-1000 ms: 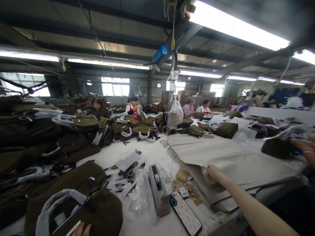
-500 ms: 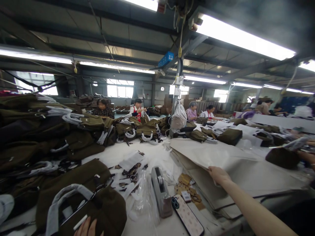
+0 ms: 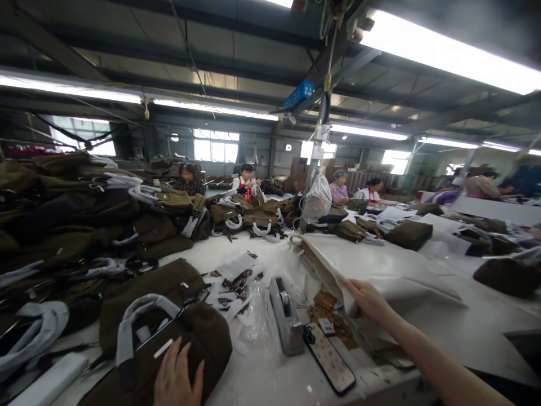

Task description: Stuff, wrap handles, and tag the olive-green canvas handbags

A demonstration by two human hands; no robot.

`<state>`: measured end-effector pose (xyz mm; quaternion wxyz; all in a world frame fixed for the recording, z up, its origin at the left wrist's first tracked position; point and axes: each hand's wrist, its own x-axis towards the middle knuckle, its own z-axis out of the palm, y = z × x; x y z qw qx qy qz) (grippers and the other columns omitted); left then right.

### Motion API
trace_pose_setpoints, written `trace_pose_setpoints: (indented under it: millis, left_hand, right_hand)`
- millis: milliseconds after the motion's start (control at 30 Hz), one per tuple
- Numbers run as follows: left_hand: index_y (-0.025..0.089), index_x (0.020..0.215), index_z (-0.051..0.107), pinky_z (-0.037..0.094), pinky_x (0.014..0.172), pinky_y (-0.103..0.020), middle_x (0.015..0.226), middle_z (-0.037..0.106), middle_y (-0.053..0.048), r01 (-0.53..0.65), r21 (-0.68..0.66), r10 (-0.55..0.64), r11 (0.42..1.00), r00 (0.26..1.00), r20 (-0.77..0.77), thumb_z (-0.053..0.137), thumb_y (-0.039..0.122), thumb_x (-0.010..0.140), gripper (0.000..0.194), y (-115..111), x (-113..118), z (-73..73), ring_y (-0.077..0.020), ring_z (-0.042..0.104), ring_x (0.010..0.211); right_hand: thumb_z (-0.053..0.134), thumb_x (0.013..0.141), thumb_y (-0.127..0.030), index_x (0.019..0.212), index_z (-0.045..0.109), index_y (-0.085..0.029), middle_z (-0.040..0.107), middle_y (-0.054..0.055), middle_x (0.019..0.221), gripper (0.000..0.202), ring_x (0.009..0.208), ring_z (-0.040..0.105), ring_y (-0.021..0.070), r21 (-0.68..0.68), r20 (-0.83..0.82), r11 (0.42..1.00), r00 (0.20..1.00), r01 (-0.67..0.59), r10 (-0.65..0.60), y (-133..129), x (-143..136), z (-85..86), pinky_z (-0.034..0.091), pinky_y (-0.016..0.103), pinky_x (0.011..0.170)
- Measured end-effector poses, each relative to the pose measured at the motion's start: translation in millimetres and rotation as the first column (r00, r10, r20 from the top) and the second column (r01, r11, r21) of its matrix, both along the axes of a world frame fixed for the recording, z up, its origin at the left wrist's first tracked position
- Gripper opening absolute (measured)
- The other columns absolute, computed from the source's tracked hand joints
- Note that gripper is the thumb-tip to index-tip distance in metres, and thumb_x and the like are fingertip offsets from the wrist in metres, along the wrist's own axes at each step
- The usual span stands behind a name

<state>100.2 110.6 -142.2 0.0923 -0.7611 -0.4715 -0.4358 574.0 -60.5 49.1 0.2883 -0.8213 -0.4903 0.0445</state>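
My left hand (image 3: 180,372) lies with fingers spread on an olive-brown handbag (image 3: 203,332) at the lower left. The bag's handle (image 3: 146,307) is wrapped in white paper, and a small white tab sits by my fingertips. At the right, my right hand (image 3: 367,299) pinches the near left edge of a large pale sheet (image 3: 406,265), which is lifted and bent up there. Under the raised edge lie brown paper tags (image 3: 327,310). A grey tape dispenser (image 3: 287,321) and a patterned phone (image 3: 332,358) rest between my hands.
Olive handbags (image 3: 76,208) are heaped along the left. Clear plastic film (image 3: 253,327) and small patterned pieces (image 3: 240,285) lie mid-table. A post (image 3: 315,169) with a hanging bag (image 3: 318,200) rises at the table's far side. Several people work behind it.
My right hand has drawn the sheet's edge left and toward me, folding it up. More of my left hand shows on the handbag. The view has swung a little left.
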Motion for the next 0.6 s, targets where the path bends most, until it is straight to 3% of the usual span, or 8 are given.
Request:
trace_pose_setpoints:
  millis: [67,100,200,267,300,333,433,600]
  left_hand:
    - [0.010,0.115,0.062,0.046,0.103,-0.053,0.131,0.058,-0.021,0.157,-0.142,-0.145,0.977,0.985,0.092,0.050,0.044,0.087,0.045,-19.5,20.5,33.9,-0.0343,0.053,0.125]
    - [0.014,0.113,0.064,0.046,0.104,-0.051,0.131,0.059,-0.018,0.276,-0.222,-0.252,0.935,0.959,0.130,0.052,0.042,0.087,0.039,-30.6,33.3,53.4,-0.0315,0.054,0.124]
    - [0.018,0.102,0.068,0.044,0.106,-0.045,0.121,0.066,-0.013,0.567,-0.436,-0.498,0.699,0.823,0.272,0.049,0.037,0.090,0.030,-62.8,77.4,106.8,-0.0264,0.059,0.117]
    - [0.016,0.096,0.071,0.047,0.097,-0.039,0.108,0.071,-0.012,0.669,-0.563,-0.566,0.484,0.731,0.381,0.050,0.041,0.089,0.034,-79.9,105.3,125.8,-0.0248,0.063,0.104]
    - [0.015,0.090,0.072,0.049,0.089,-0.037,0.098,0.073,-0.011,0.671,-0.643,-0.557,0.368,0.713,0.425,0.050,0.045,0.088,0.038,-86.8,117.2,128.8,-0.0247,0.065,0.096]
    - [0.015,0.083,0.074,0.051,0.078,-0.034,0.086,0.074,-0.010,0.663,-0.681,-0.558,0.311,0.707,0.434,0.049,0.050,0.088,0.043,-92.9,127.2,128.0,-0.0240,0.066,0.085]
    - [0.015,0.081,0.075,0.046,0.061,-0.029,0.073,0.073,-0.006,0.628,-0.748,-0.516,0.216,0.724,0.459,0.064,0.051,0.076,0.039,-105.2,145.4,113.0,-0.0210,0.062,0.068]
    - [0.014,0.088,0.076,0.044,0.059,-0.026,0.075,0.072,-0.002,0.633,-0.772,-0.430,0.052,0.712,0.555,0.067,0.030,0.069,0.026,-106.0,141.4,97.1,-0.0175,0.058,0.065]
  right_hand:
    - [0.028,0.088,-0.065,0.085,0.071,-0.018,0.071,0.006,0.076,0.064,0.072,0.064,0.0220,0.032,-0.124,0.998,0.990,-0.055,0.059,-2.5,-33.0,-10.8,0.048,0.029,0.065]
    - [0.029,0.087,-0.067,0.088,0.071,-0.017,0.069,0.004,0.070,0.065,0.063,0.061,0.0199,0.037,-0.186,0.996,0.979,-0.076,0.082,-2.9,-49.7,-16.8,0.046,0.028,0.057]
    - [0.033,0.086,-0.069,0.093,0.071,-0.016,0.059,0.000,0.055,0.066,0.043,0.048,0.0140,0.034,-0.334,0.991,0.933,-0.132,0.135,-1.3,-96.6,-33.5,0.038,0.026,0.042]
    - [0.034,0.087,-0.068,0.093,0.070,-0.016,0.057,-0.002,0.054,0.064,0.042,0.046,0.0125,0.061,-0.396,0.984,0.901,-0.167,0.177,1.1,-122.2,-42.3,0.038,0.025,0.043]
    - [0.036,0.088,-0.067,0.092,0.070,-0.016,0.057,-0.002,0.056,0.062,0.044,0.047,0.0126,0.087,-0.415,0.979,0.887,-0.184,0.203,2.4,-132.7,-45.9,0.040,0.025,0.046]
    - [0.037,0.088,-0.066,0.089,0.070,-0.016,0.059,-0.001,0.059,0.060,0.048,0.050,0.0133,0.117,-0.425,0.973,0.875,-0.199,0.230,3.6,-141.4,-49.0,0.043,0.025,0.050]
    - [0.042,0.088,-0.062,0.084,0.071,-0.016,0.064,0.001,0.066,0.054,0.063,0.058,0.0168,0.185,-0.432,0.956,0.855,-0.229,0.288,5.0,-157.7,-54.8,0.048,0.027,0.064]
    - [0.039,0.093,-0.057,0.109,0.069,-0.017,0.065,0.001,0.065,0.053,0.066,0.061,0.0185,0.185,-0.357,0.962,0.898,-0.203,0.258,-10.8,-163.9,-49.5,0.049,0.029,0.067]
